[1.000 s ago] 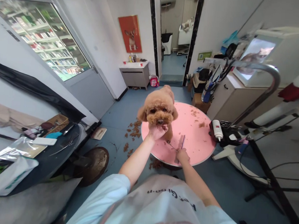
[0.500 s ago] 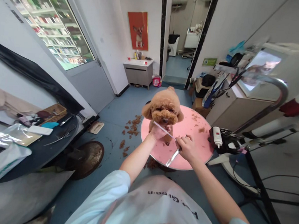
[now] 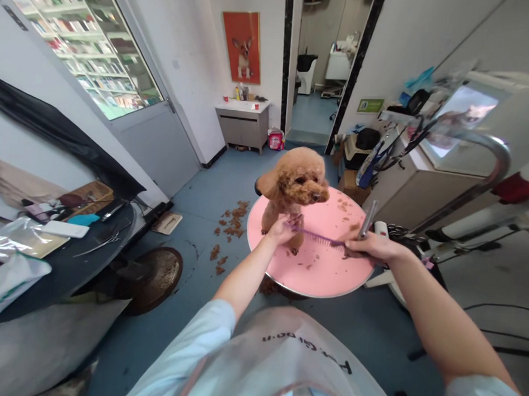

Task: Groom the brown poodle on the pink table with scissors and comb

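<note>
A small curly brown dog (image 3: 294, 185) stands on a round pink grooming table (image 3: 314, 267), head turned to the right. My left hand (image 3: 283, 230) is closed under the dog's chin and chest, holding it. My right hand (image 3: 371, 247) is closed on a purple comb (image 3: 318, 237) that points left toward the dog's chest, and a pair of scissors (image 3: 369, 219) sticks up from the same hand.
Brown fur clippings (image 3: 229, 226) lie on the blue floor left of the table. A dark side table (image 3: 64, 251) with tools and bags stands at left. A metal grooming arm (image 3: 476, 181), a white bottle (image 3: 381, 228) and cabinets stand at right. A doorway (image 3: 319, 70) opens behind.
The dog's head turned from facing me to the right. My right hand rose from the table's front edge and swung right, now holding the comb level toward the dog.
</note>
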The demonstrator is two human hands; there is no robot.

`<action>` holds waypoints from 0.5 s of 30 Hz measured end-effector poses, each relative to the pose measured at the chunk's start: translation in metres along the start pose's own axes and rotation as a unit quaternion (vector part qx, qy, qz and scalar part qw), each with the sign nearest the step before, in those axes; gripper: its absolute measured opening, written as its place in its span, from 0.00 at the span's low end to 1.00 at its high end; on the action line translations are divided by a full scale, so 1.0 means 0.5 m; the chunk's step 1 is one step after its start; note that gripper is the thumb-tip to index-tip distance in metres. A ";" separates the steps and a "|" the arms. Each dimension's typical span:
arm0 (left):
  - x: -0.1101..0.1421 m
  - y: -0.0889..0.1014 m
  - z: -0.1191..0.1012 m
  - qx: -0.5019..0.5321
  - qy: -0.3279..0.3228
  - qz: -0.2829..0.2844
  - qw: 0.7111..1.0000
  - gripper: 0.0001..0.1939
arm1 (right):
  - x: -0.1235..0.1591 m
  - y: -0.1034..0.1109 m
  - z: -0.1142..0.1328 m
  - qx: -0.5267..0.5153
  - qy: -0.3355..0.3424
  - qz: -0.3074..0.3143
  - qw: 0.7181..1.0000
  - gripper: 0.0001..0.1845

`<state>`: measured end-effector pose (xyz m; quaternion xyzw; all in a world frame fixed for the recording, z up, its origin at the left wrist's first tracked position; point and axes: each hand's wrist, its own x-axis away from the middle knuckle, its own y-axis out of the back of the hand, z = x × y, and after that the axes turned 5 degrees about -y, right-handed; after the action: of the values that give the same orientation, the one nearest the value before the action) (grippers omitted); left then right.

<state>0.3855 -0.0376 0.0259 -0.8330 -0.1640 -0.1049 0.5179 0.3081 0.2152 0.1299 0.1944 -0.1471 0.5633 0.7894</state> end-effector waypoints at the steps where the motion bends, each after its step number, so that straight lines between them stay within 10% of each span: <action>1: -0.011 -0.027 0.000 0.008 -0.012 0.012 1.000 0.11 | 0.014 0.002 -0.015 0.025 -0.020 0.005 0.999 0.29; 5: -0.046 -0.107 -0.035 0.077 -0.103 0.017 0.992 0.14 | 0.024 -0.034 -0.139 0.093 -0.049 -0.040 0.994 0.30; 10: -0.041 -0.095 -0.094 0.101 -0.103 0.021 0.989 0.19 | -0.041 -0.118 -0.303 0.188 -0.127 -0.134 0.965 0.13; 15: -0.010 -0.105 -0.092 0.101 -0.094 0.019 0.990 0.16 | -0.084 -0.141 -0.320 0.313 -0.191 -0.169 0.915 0.05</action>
<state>0.3606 -0.0581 0.0881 -0.7856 -0.2056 0.0011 0.5836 0.3633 0.2352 -0.0398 0.5575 -0.0757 0.3910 0.7284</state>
